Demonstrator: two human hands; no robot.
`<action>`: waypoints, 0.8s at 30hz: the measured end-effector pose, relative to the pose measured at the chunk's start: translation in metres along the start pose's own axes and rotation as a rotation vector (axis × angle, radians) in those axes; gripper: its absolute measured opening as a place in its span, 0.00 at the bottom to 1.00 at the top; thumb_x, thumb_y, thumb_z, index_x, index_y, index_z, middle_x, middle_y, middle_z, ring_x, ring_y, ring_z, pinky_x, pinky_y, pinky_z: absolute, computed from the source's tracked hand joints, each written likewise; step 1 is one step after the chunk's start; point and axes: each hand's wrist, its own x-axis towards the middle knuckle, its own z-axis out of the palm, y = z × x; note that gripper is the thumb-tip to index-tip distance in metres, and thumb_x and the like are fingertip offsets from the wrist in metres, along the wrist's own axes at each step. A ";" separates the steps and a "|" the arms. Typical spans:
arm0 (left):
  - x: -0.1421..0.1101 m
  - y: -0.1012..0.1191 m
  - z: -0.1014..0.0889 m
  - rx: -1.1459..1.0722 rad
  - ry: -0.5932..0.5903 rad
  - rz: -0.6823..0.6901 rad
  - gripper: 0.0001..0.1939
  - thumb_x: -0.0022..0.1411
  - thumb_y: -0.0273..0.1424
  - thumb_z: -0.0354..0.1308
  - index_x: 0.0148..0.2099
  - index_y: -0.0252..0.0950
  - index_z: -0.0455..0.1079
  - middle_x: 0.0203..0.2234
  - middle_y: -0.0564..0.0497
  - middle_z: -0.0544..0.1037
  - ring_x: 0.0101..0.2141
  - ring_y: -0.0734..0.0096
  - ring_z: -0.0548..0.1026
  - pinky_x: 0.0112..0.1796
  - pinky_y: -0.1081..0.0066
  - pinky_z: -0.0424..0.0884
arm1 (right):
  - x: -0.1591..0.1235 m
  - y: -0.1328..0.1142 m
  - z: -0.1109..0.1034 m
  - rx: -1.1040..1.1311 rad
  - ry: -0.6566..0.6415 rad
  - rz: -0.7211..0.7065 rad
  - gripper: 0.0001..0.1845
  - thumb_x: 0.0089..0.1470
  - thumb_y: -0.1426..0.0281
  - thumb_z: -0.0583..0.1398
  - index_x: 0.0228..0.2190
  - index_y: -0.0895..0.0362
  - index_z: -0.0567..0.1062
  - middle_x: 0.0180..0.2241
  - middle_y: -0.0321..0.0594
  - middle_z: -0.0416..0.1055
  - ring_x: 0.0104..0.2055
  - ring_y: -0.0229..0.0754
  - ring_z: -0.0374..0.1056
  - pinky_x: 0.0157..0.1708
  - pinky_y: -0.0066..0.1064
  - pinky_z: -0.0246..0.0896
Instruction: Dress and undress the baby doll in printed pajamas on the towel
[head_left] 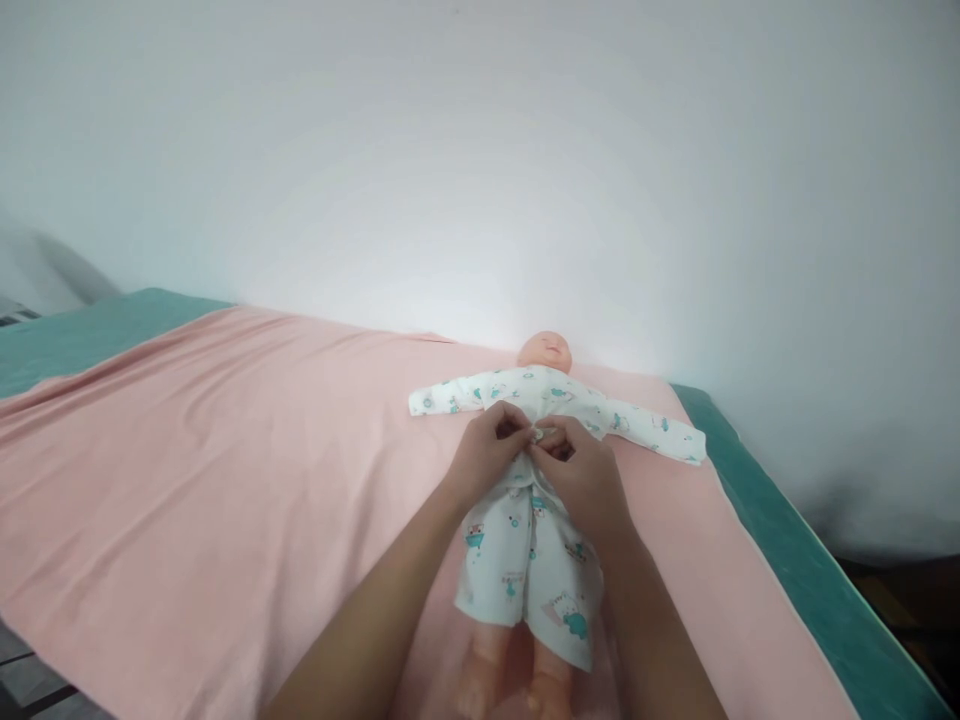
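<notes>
A baby doll (546, 350) lies on its back, its head toward the wall and its bare feet toward me. It wears a white printed long-sleeved shirt (551, 388), both sleeves stretched out sideways, and matching printed shorts (495, 560). Over the doll's belly, my left hand (491, 445) pinches the front of the shirt. Close against it, my right hand (581, 460) pinches the same spot from the other side. A small pale piece, perhaps a button, shows between the fingertips; its detail is too small to make out.
A pink cloth (225, 480) with soft wrinkles lies under the doll. It covers a green padded surface (795, 560) that shows at the right edge and far left. A plain white wall (480, 170) rises right behind the doll's head. Dark objects stand beyond the right edge.
</notes>
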 end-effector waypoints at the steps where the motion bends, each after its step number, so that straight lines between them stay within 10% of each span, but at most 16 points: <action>1: 0.000 0.000 0.000 0.022 0.012 0.005 0.04 0.55 0.30 0.60 0.34 0.36 0.70 0.25 0.55 0.72 0.28 0.76 0.69 0.29 0.75 0.63 | 0.000 0.000 0.000 -0.005 -0.001 0.002 0.13 0.47 0.65 0.62 0.38 0.51 0.75 0.27 0.33 0.76 0.30 0.41 0.71 0.35 0.34 0.63; 15: -0.008 -0.008 -0.002 0.174 0.228 0.094 0.02 0.57 0.27 0.56 0.34 0.37 0.69 0.28 0.54 0.74 0.29 0.75 0.69 0.32 0.73 0.64 | -0.002 0.014 -0.002 0.086 0.093 -0.096 0.14 0.49 0.62 0.62 0.39 0.54 0.75 0.27 0.36 0.74 0.28 0.40 0.67 0.32 0.33 0.64; 24: -0.061 -0.042 -0.028 0.178 0.213 -0.055 0.10 0.60 0.28 0.51 0.43 0.38 0.70 0.35 0.51 0.75 0.32 0.71 0.70 0.37 0.69 0.66 | -0.071 0.025 -0.001 -0.025 0.268 -0.197 0.08 0.56 0.67 0.55 0.34 0.53 0.74 0.37 0.43 0.71 0.43 0.46 0.66 0.44 0.39 0.63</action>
